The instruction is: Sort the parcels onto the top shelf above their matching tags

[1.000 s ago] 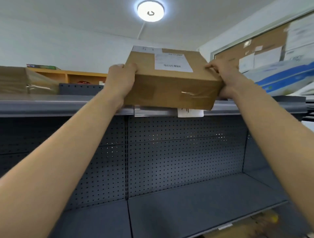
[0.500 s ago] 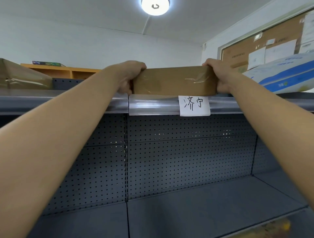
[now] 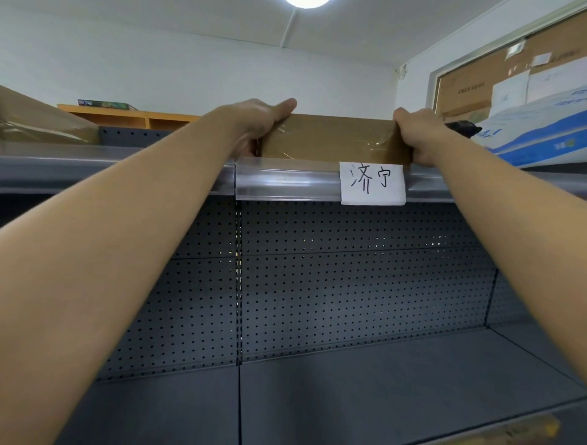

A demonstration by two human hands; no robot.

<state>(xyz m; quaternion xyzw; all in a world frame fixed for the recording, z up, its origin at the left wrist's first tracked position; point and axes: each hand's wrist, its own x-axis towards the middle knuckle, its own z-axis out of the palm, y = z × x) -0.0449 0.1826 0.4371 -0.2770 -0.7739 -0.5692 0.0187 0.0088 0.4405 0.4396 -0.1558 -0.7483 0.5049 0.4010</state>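
Now the parcel (image 3: 330, 138) lies flat on the top shelf (image 3: 286, 178) above the tag (image 3: 372, 183), both hands' fingers still gripping its ends.

White walls (image 3: 190, 63), round ceiling light (image 3: 307, 2) on. Wooden cabinet (image 3: 133, 118) far back. Cork board (image 3: 514, 73) right wall.

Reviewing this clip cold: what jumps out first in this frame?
Two bare arms reach up the middle, the left hand and right hand gripping the ends of a brown taped parcel at the front edge of the top shelf. Right under it hangs a white handwritten tag. A blue-and-white package lies at far right.
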